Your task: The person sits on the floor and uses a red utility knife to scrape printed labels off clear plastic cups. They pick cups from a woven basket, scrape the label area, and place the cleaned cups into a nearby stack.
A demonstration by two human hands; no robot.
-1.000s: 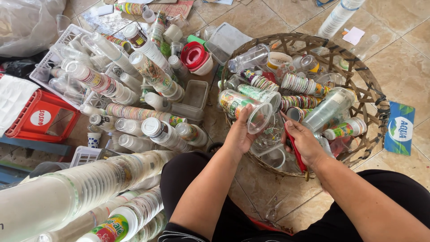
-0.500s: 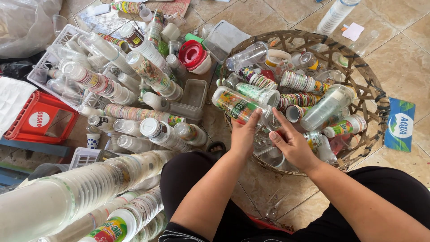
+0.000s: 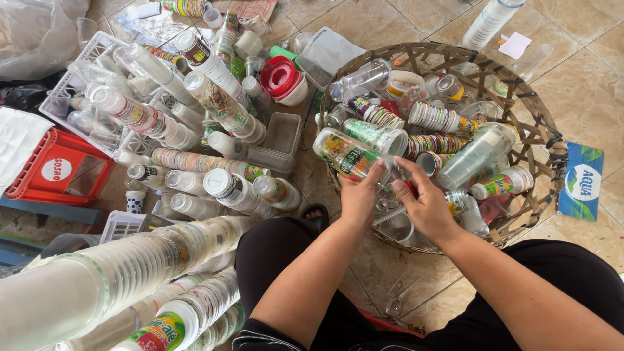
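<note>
Both hands work over the near edge of the woven basket [image 3: 543, 140]. The left hand [image 3: 359, 195] is clenched around the near end of a stack of nested plastic cups [image 3: 348, 155]: a short clear tube lying on its side, printed sleeves in green, yellow and orange, open rim pointing left and away. The stack sits just above the basket's jumble, tilted slightly. The right hand [image 3: 426, 207] touches the stack's near end with fingers curled; whether it grips is hard to tell. More cup stacks [image 3: 439, 118] fill the basket. Long stacks [image 3: 195, 160] lie on the tiled floor [image 3: 585, 78] left, beside a red crate [image 3: 55, 170].
</note>
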